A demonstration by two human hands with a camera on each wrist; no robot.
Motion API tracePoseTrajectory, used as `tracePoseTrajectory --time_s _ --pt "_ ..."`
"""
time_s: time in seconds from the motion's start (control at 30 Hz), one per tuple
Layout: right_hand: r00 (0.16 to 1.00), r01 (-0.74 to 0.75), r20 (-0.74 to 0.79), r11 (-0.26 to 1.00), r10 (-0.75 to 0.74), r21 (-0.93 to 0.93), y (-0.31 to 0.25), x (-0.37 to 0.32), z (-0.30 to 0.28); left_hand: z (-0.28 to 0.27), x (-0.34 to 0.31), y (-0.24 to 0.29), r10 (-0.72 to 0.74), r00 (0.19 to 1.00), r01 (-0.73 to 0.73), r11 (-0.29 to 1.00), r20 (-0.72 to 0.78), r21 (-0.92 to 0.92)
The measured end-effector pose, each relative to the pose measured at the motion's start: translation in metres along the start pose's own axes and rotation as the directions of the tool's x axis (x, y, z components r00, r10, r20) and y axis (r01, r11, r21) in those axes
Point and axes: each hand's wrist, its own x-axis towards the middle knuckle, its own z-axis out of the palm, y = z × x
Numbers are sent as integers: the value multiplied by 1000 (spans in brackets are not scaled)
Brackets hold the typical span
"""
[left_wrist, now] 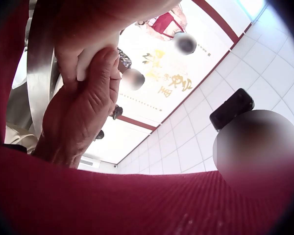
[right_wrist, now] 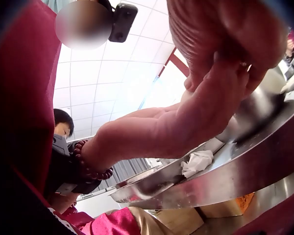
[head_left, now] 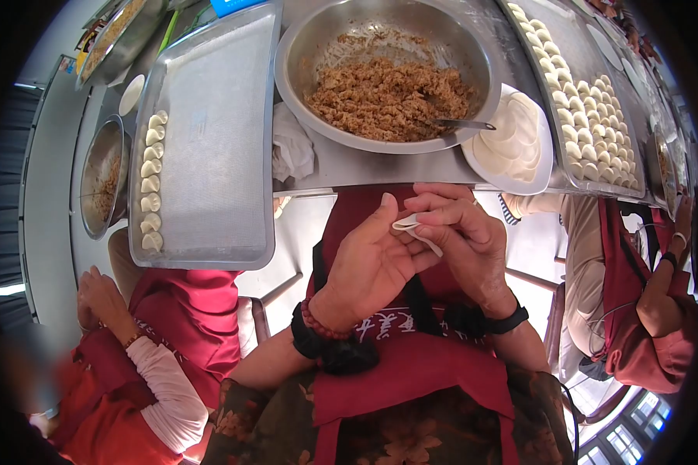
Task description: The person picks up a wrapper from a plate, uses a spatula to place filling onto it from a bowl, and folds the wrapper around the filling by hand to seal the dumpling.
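In the head view a folded white dumpling wrapper (head_left: 430, 246) is held between both hands, in front of the apron. My right hand (head_left: 473, 236) pinches its folded edge between thumb and fingers. With the palm turned up, my left hand (head_left: 372, 267) holds the wrapper from below, its thumb upright beside the fold. From the left wrist view, the pale dough (left_wrist: 88, 61) shows between the fingers. Any filling inside is hidden. Beyond the hands stands a metal bowl (head_left: 287, 74) of brown minced filling (head_left: 388, 101), a spoon (head_left: 465, 123) lying in it.
Stacked round wrappers fill a white plate (head_left: 541, 174) right of the bowl. A mesh-bottomed tray (head_left: 209, 155) at left carries a column of dumplings (head_left: 150, 184); another tray (head_left: 512, 23) at right holds many rows. A crumpled white cloth (head_left: 291, 147) lies beside the bowl. People sit on both sides.
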Motion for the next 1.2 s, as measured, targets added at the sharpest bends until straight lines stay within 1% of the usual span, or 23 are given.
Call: tracePoseTrajectory --time_s 0.03,0.1,0.17,0.23,0.33,0.43,0.53,0.63,0.7,0.77,0.83,0.93,1.03,1.13,1.2 --pt "1000 -7 -8 1000 7 -6 0 0 0 -2 1 -1 7 1000 -7 1000 10 -14" --pt "987 -163 -3 986 163 36 -13 1 1 -1 1 -2 16 999 -16 1000 37 -10" --pt "986 -169 8 986 169 5 -16 2 0 -1 2 -2 29 997 -27 999 66 -18" --pt "999 -23 31 995 27 -97 -10 4 -1 -1 2 -3 45 994 -42 998 98 -41" --pt "994 99 68 982 -89 -158 -2 5 -5 3 2 -3 42 995 -46 998 87 47" --pt "990 128 80 977 -115 -173 -5 5 -5 2 2 -5 43 995 -55 991 94 121" --pt "993 -117 -9 993 116 -30 -10 -1 1 1 1 -3 42 996 -62 962 77 266" --pt "956 -269 -56 937 288 221 -19 -1 7 -8 2 -3 34 992 -72 940 118 332" --pt "943 -330 11 930 333 162 -28 2 3 -5 1 -1 9 998 -28 962 69 273" --pt "964 -263 41 963 261 50 -27 4 0 0 1 1 -9 999 -1 976 48 216" --pt "996 -58 60 992 65 -110 -15 2 -1 5 1 3 -16 998 7 986 54 165" --pt "998 -42 50 999 41 24 -6 0 -3 8 0 6 -40 999 37 989 20 144" --pt "993 -115 -2 982 117 149 -8 0 -1 8 -1 2 -13 1000 13 994 -1 104" --pt "983 -178 -15 970 183 168 -9 1 -1 3 0 -1 6 999 -8 997 36 71" --pt "964 -261 -4 943 268 207 -14 2 0 -1 0 -3 38 998 -42 996 51 78"
